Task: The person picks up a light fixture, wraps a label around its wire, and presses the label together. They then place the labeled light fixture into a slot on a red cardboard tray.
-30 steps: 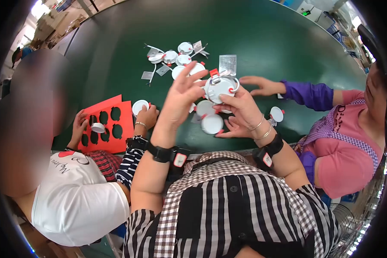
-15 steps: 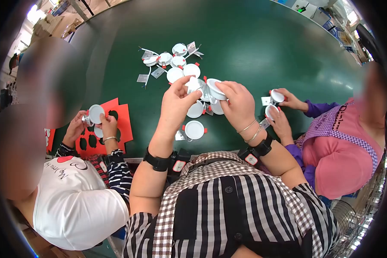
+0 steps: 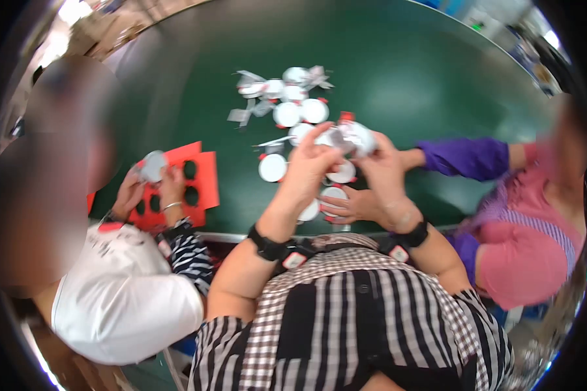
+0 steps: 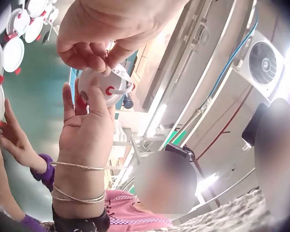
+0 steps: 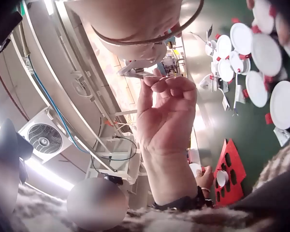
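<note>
In the head view I hold a white round downlight (image 3: pixel 353 138) with red clips above the green table (image 3: pixel 404 85). My right hand (image 3: pixel 374 148) grips its rim from the right. My left hand (image 3: pixel 325 135) meets it from the left. From the left wrist, my left hand (image 4: pixel 97 54) pinches a metal clip on the downlight (image 4: pixel 106 87), while my right hand (image 4: pixel 87 104), with thin bracelets, presses its thumb on the rim. In the right wrist view my left hand (image 5: pixel 152 79) has its fingers curled in a pinch.
Several white downlights (image 3: pixel 293 98) and small bags lie further out; more lights (image 3: pixel 272 167) lie under my hands. The neighbour in a purple sleeve (image 3: pixel 466 158) has a hand (image 3: pixel 346 207) below my wrists. A person on the left holds a light (image 3: pixel 152 166) over a red card with holes (image 3: pixel 199 182).
My hands have come closer together on the downlight, the left now at its clip. The neighbour on the right has stretched an arm across the table towards the lights.
</note>
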The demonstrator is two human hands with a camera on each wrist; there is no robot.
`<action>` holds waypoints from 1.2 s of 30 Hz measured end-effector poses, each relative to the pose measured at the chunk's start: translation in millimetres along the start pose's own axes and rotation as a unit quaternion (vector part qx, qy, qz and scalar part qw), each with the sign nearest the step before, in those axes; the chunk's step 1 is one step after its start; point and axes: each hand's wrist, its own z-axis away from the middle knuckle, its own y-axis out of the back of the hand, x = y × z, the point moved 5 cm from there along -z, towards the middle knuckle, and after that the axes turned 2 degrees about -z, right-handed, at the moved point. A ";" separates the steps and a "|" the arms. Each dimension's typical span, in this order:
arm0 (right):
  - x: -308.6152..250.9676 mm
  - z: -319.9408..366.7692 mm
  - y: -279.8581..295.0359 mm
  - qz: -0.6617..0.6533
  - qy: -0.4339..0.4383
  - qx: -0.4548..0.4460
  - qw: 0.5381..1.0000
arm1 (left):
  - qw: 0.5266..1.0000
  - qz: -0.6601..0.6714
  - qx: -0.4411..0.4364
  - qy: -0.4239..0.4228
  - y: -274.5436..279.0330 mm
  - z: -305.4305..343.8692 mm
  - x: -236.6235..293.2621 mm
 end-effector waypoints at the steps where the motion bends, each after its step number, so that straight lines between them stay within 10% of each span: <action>1: -10.7 -3.3 -4.8 -0.003 -0.081 0.007 0.997 | 1.000 -0.009 0.012 0.001 4.9 -1.3 -3.3; 4: -15.6 -4.6 -7.8 -0.083 -0.185 0.048 0.978 | 0.999 0.015 0.001 0.049 22.1 4.0 0.3; 6: -26.4 -19.3 -19.2 -0.038 -0.053 -0.041 0.997 | 0.997 -0.006 0.051 0.050 40.4 12.5 -0.3; 15: 46.2 -73.7 -101.9 0.084 -0.131 -0.206 0.966 | 0.980 -0.117 0.078 0.142 109.7 103.0 -27.6; 29: 201.9 -131.1 -273.5 0.134 -0.232 -0.203 0.942 | 0.961 -0.114 0.180 0.174 161.4 234.6 -62.7; 36: 185.3 -127.4 -288.1 0.071 -0.186 -0.206 0.958 | 0.953 -0.113 0.215 0.182 160.7 258.7 -63.7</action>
